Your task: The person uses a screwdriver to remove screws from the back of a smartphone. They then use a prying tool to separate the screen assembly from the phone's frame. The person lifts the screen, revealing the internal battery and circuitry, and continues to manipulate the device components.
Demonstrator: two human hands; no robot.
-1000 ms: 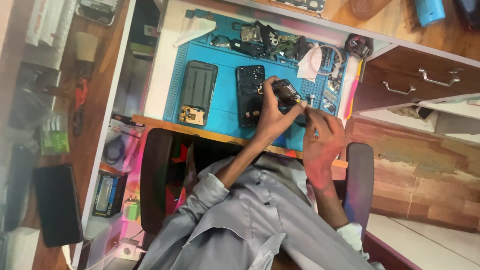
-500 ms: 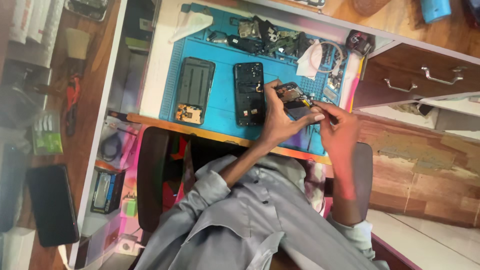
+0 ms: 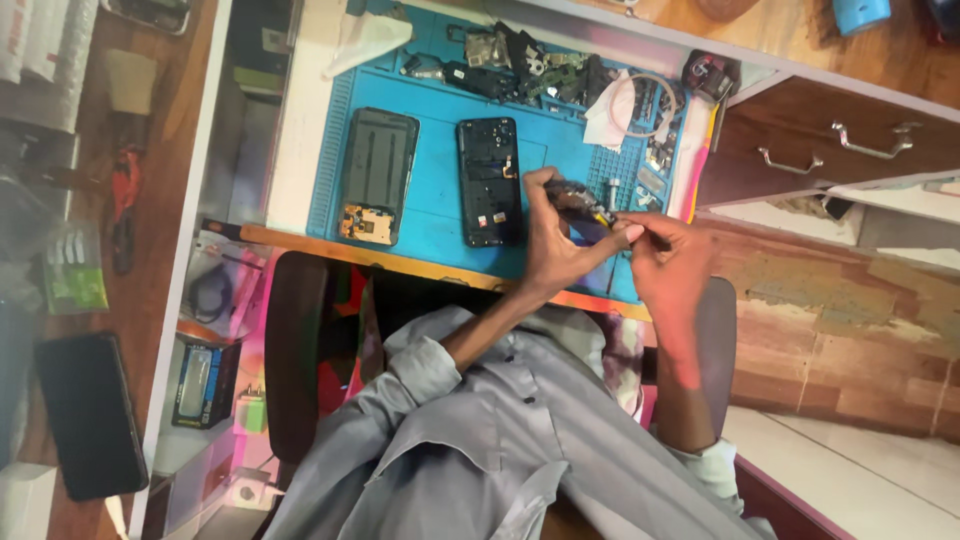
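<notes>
My left hand (image 3: 553, 238) pinches a small dark phone part (image 3: 582, 197) with yellow bits, holding it just above a blue work mat (image 3: 432, 205). My right hand (image 3: 668, 268) is beside it on the right, its fingers closed on a thin tool (image 3: 632, 218) whose tip meets the part. Two opened phones lie on the mat to the left. The nearer one (image 3: 488, 180) is black, and the farther one (image 3: 377, 175) shows its grey inside. Grey sleeves cover both of my arms.
Loose phone parts (image 3: 520, 58) and a white cloth (image 3: 608, 108) crowd the mat's far edge. A wooden drawer front with metal handles (image 3: 835, 140) is on the right. A black phone (image 3: 85, 415) lies on a wooden surface at the far left, past a shelf holding a small box (image 3: 205, 382).
Both hands have stayed together on the small part. My right hand rose from lower down until its tool met the part. The view has shifted slightly.
</notes>
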